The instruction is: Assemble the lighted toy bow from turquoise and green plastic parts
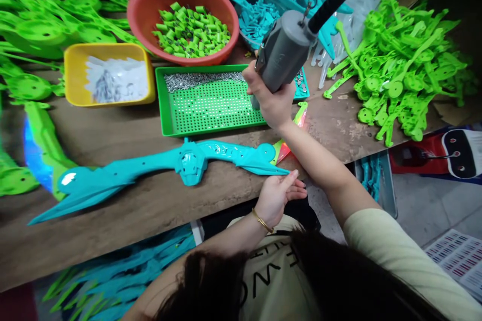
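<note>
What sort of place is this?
Probably an assembly workshop: a grey cylindrical power tool hung from above, a green perforated plastic tray of silver metal fasteners, and a heap of bright-green plastic parts.

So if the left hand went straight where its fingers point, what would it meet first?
The left hand would probably meet the person's own right forearm, though depth is unclear and it might pass underneath.

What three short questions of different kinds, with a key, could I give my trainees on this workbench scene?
1. Which hand holds the grey tool?
2. True or false: the long blue piece lies nearer the person than the green tray.
3. Fill in: the yellow tub stands to the ___ of the red bowl.

Key:
1. The right hand.
2. True.
3. Left.
</note>
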